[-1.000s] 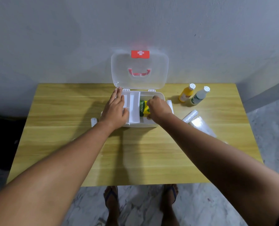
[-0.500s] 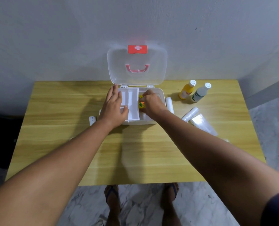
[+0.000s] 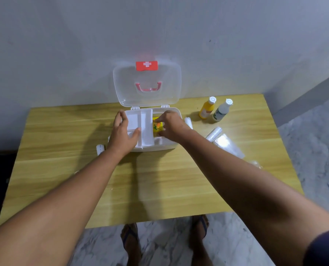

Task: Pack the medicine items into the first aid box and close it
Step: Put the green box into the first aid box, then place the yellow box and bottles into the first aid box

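Small white tube [image 3: 100,149] lies on the tabletop [image 3: 159,181], just left of the first aid box [image 3: 159,148]. Left hand [image 3: 124,132] is flat with straight fingers, pressing the white tray [image 3: 145,129] in the box's left half. Right hand [image 3: 172,127] has its fingers curled on the yellow pack [image 3: 157,127], which sits low in the right compartment beside the tray. Most unpacked stock is right of the box: white roll [image 3: 188,121] by its wall, yellow bottle [image 3: 206,110], white bottle [image 3: 221,112], second roll [image 3: 214,133], clear packet [image 3: 228,145]. Right hand is nearer, so it should probably make the next reach.
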